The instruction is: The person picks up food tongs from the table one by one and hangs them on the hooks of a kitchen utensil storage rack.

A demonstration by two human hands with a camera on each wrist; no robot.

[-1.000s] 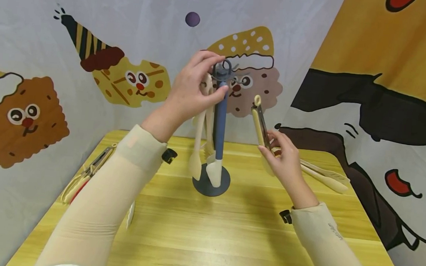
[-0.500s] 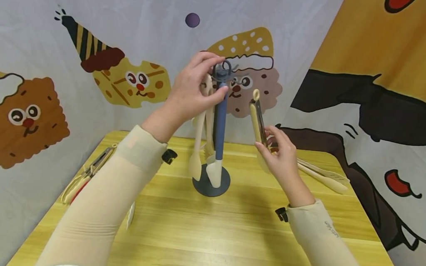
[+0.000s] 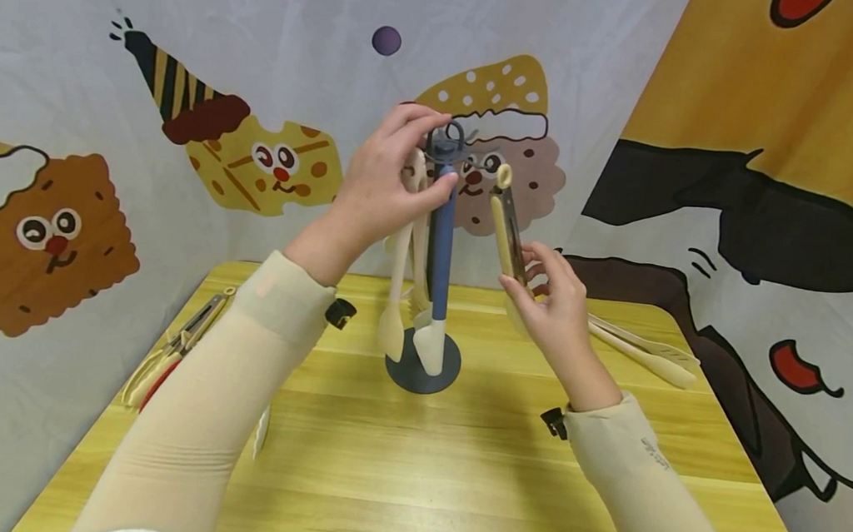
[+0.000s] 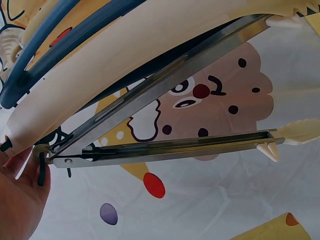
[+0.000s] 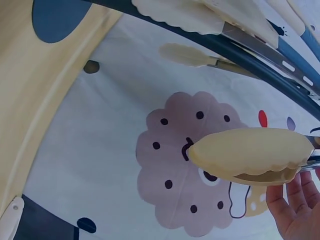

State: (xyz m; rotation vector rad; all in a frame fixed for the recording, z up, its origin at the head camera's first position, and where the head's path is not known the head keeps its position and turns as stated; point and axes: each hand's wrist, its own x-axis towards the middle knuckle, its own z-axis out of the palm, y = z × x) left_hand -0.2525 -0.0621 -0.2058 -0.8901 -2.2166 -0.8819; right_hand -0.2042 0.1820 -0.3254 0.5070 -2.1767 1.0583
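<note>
A dark utensil stand (image 3: 447, 368) rises in the middle of the table, hung with cream utensils and one with a blue handle (image 3: 443, 251). My left hand (image 3: 377, 170) grips the stand's top, thumb and fingertips around its hook ring. In the left wrist view, metal tongs (image 4: 175, 151) with cream tips hang from a hook close to those fingers, their arms spread. To the right, my right hand (image 3: 555, 297) holds another pair of cream-and-metal tongs (image 3: 506, 226), loop end up near the hooks. Their cream scalloped head (image 5: 250, 152) shows in the right wrist view.
On the table's right lie a cream spoon (image 3: 652, 366) and a slotted turner (image 3: 664, 348). Several tongs (image 3: 192, 323), with a red piece among them, lie at the left edge. A white utensil (image 3: 261, 433) is partly hidden by the left sleeve.
My right hand has moved left and slightly up, bringing the tongs' loop end closer to the stand's hooks. The left hand has stayed on the stand's top.
</note>
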